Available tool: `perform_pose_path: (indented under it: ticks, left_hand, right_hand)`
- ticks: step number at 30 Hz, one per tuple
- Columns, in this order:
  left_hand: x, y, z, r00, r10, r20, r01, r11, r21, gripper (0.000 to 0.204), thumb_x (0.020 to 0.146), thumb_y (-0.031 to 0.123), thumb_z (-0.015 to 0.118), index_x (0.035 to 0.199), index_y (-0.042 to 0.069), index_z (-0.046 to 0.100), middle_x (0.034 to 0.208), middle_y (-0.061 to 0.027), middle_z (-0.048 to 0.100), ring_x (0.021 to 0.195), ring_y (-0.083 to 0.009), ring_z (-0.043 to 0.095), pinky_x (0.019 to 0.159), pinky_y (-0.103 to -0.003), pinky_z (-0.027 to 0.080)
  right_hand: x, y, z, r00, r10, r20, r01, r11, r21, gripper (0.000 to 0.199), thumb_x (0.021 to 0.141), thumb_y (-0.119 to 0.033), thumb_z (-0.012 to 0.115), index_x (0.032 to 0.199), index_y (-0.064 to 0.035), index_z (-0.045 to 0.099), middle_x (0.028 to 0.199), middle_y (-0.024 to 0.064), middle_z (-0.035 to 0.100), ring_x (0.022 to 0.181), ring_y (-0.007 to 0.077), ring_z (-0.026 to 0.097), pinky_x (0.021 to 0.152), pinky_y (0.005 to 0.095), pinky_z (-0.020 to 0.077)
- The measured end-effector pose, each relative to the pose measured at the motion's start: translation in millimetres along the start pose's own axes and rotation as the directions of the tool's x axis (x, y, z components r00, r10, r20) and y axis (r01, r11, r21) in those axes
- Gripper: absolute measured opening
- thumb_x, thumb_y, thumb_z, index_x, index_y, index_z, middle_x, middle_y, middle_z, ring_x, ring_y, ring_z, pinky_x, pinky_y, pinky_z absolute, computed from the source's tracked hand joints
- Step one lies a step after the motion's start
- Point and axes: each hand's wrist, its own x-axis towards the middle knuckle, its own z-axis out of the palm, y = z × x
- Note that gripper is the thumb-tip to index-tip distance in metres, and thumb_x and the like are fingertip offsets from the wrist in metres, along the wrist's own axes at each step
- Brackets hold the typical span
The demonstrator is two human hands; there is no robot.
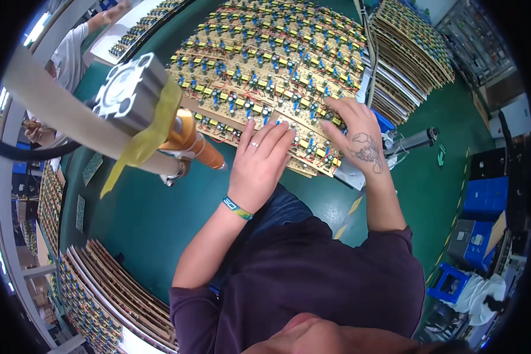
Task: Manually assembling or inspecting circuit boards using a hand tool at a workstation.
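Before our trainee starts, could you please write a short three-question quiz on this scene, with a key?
1. Multiple choice. Where is the tattoo?
(A) the left forearm
(B) the back of the right hand
(C) the right elbow
2. True or false: the left hand is gripping the orange tool.
3. Fill in the colour: the strip hanging from beside the metal block is ____.

Key:
1. B.
2. False; it is over the near edge of the circuit boards, apart from the tool.
3. Yellow.
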Motion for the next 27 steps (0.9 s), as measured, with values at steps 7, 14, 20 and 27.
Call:
perform_pose_path:
  ticks: [7,14,20,27]
  left_hand:
    - [-1.6,-5.6,2.1,0.999,0.044,-0.017,-0.044,0.998,0.036,0.046,0.073,0.007,0.067,0.118,0.01,0.057,0.121,-0.0046,0.056,0.115,-0.0218,0.052,0.107,-0.047,0.03]
    - [2.1,-0.6,-5.1,0.997,0.014,0.069,-0.016,0.999,0.036,0.053,0.074,0.023,0.069,0.121,0.005,0.052,0.124,-0.0085,0.052,0.12,-0.0235,0.046,0.11,-0.049,0.023]
    - [5.1,7.6,-5.4,0.992,-0.054,0.118,0.041,0.993,0.112,0.069,0.071,0.041,0.07,0.123,0.002,0.049,0.125,-0.0108,0.05,0.124,-0.0254,0.042,0.112,-0.051,0.018]
    - [4.4,10.5,1.5,0.994,-0.055,0.091,0.042,0.989,0.143,0.067,0.073,0.047,0.067,0.12,0.002,0.052,0.119,-0.0107,0.052,0.123,-0.0252,0.042,0.112,-0.051,0.018]
  right_hand:
    - [10.5,2.9,-5.1,0.994,-0.062,0.093,0.067,0.996,-0.051,0.02,0.082,-0.017,0.061,0.102,-0.011,0.064,0.091,0.0068,0.059,0.089,0.0251,0.056,0.079,0.0369,0.0398]
    - [6.2,4.6,-8.3,0.993,-0.094,0.068,0.098,0.993,-0.062,0.025,0.082,-0.024,0.064,0.104,-0.0118,0.064,0.095,0.0062,0.06,0.092,0.025,0.056,0.082,0.0365,0.0412]
    - [13.9,-3.8,-3.6,0.985,-0.131,0.112,0.132,0.991,0.0,0.041,0.077,-0.025,0.068,0.114,-0.0096,0.059,0.104,0.011,0.058,0.097,0.0311,0.054,0.086,0.0394,0.0417]
    - [1.4,-2.2,-1.4,0.988,-0.135,0.077,0.139,0.989,-0.044,0.037,0.083,-0.018,0.062,0.118,-0.0053,0.058,0.109,0.0157,0.056,0.102,0.0337,0.052,0.091,0.0409,0.0399]
